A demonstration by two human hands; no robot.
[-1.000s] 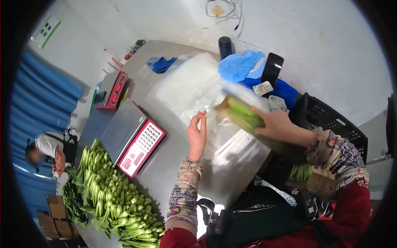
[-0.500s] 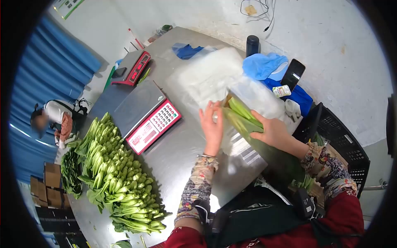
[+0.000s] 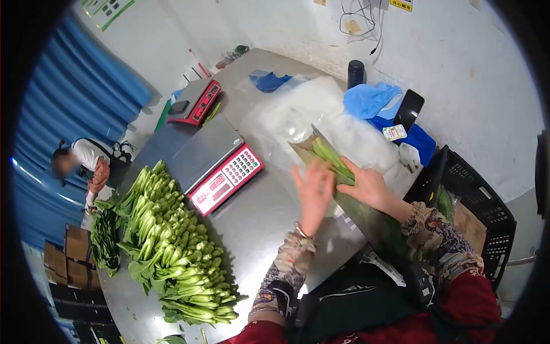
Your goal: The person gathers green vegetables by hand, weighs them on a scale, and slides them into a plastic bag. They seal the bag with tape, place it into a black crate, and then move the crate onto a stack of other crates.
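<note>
A clear plastic bag [image 3: 366, 215] holds green leafy vegetables, their pale stalks [image 3: 327, 153] near its open end. My right hand [image 3: 366, 184] is closed around the stalks and the bag's upper part. Beside the bag's mouth is my left hand [image 3: 315, 192], blurred, its fingers partly spread and nothing visible in them. A large pile of green vegetables [image 3: 177, 246] lies on the metal table [image 3: 258, 229] to the left. Between pile and hands stands a red and white scale [image 3: 226, 178] with a bare plate. A stack of clear bags [image 3: 309, 109] lies beyond my hands.
A second red scale [image 3: 195, 102] stands at the far left. Near the wall are a black bottle [image 3: 355, 74], a light blue cap [image 3: 371, 98] and a phone [image 3: 408, 109]. A black crate [image 3: 478, 203] is at the right. Another person [image 3: 91, 160] is by the blue curtain.
My left hand has moved in against the bag's edge and its fingers have shifted. My right hand keeps its hold on the stalks and bag. The whole view has shifted slightly.
</note>
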